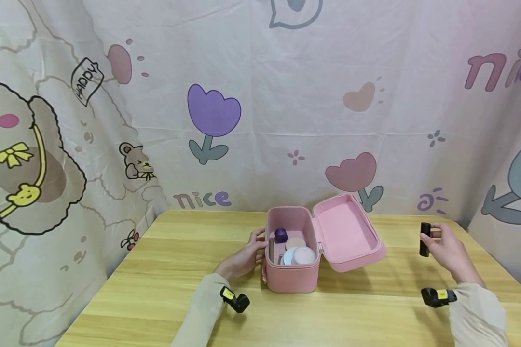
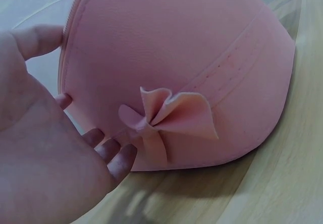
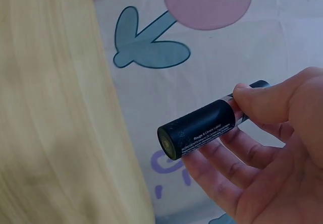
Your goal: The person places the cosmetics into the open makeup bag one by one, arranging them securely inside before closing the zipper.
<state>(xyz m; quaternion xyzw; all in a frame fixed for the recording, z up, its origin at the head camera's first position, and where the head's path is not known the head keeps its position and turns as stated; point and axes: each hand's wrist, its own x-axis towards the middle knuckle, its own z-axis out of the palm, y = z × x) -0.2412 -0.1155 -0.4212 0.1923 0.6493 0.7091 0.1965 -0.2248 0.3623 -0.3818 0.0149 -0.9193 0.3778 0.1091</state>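
Observation:
A pink makeup case (image 1: 292,279) stands on the wooden table, its lid (image 1: 349,231) swung out to the right. Inside are a dark purple rounded item (image 1: 281,235), a beige round piece (image 1: 294,244), a pale round container (image 1: 304,256) and a slim brown item (image 1: 271,250). My left hand (image 1: 243,258) rests against the case's left side, fingertips touching its rim and wall; a pink bow (image 2: 171,115) shows beside those fingers in the left wrist view. Off to the right, my right hand (image 1: 449,248) pinches a black lipstick tube (image 3: 202,128) above the table, thumb opposite the fingers.
The light wood table (image 1: 191,241) carries the case near its middle. A printed cloth (image 1: 282,96) hangs behind the table and along both sides. Black wrist cameras (image 1: 234,300) sit on both sleeves. The lid reaches out over the table's right part.

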